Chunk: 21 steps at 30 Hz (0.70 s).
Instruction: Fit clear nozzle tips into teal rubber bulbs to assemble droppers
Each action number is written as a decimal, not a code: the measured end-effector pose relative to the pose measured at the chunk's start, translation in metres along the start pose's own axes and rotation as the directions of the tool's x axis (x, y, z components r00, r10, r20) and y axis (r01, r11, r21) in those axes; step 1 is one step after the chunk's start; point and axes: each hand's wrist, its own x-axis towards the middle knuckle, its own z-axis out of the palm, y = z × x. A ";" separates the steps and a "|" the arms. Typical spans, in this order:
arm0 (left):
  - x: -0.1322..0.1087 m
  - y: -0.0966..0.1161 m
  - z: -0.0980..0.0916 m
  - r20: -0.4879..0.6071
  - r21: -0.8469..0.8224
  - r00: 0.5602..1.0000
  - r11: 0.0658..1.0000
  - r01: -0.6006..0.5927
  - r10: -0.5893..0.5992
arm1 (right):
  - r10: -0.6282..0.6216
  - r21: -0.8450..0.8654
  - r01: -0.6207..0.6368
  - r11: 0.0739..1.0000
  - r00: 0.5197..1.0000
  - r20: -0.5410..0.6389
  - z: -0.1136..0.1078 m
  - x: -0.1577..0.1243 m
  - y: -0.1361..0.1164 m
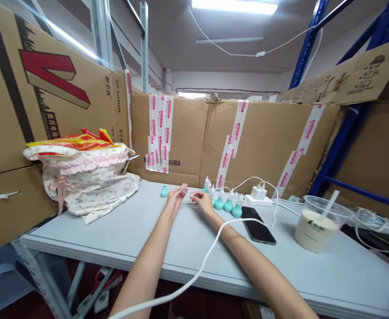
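Observation:
Both my arms reach forward over the grey table (121, 235). My left hand (175, 198) is raised slightly, its fingertips pinched on a small clear piece I cannot make out. My right hand (202, 200) sits close beside it, fingers curled and pinched toward the left hand, with what it holds too small to name. A row of small teal bulbs with white nozzles (228, 201) stands just right of my right hand. One teal bulb without a nozzle (164, 191) rests left of my left hand.
A black phone (257, 227) lies on the table with a white cable running to a charger on a power strip (258, 196). A plastic cup with a straw (319, 223) stands at the right. A floral cloth bag (91, 179) sits at the left. Cardboard walls surround the table.

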 end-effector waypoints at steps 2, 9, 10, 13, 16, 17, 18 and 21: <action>-0.001 -0.002 0.002 0.021 -0.014 1.000 1.000 0.009 -0.009 | 0.050 0.153 -0.048 0.987 0.999 -0.010 -0.019 -0.011 -0.002; -0.016 -0.016 0.019 0.264 0.262 0.961 0.965 0.014 -0.085 | 0.145 0.383 -0.095 0.919 0.984 -0.104 -0.058 -0.025 -0.019; -0.018 -0.018 0.021 0.285 0.299 0.954 0.954 0.000 -0.090 | 0.143 0.379 -0.091 0.921 0.984 -0.109 -0.060 -0.024 -0.021; -0.022 -0.020 0.026 0.297 0.388 0.947 0.922 -0.002 -0.123 | 0.121 0.352 -0.073 0.933 0.986 -0.118 -0.062 -0.024 -0.024; -0.020 -0.021 0.025 0.254 0.449 0.957 0.893 0.012 -0.140 | 0.099 0.325 -0.055 0.944 0.988 -0.120 -0.063 -0.025 -0.025; -0.020 -0.021 0.025 0.248 0.458 0.959 0.889 0.010 -0.138 | 0.082 0.312 -0.042 0.949 0.990 -0.117 -0.063 -0.025 -0.026; -0.019 -0.021 0.024 0.249 0.462 0.959 0.887 0.002 -0.132 | 0.057 0.296 -0.021 0.955 0.992 -0.112 -0.064 -0.026 -0.026; -0.017 -0.022 0.022 0.253 0.477 0.962 0.878 -0.034 -0.101 | -0.064 0.216 0.085 0.973 0.993 -0.102 -0.064 -0.026 -0.027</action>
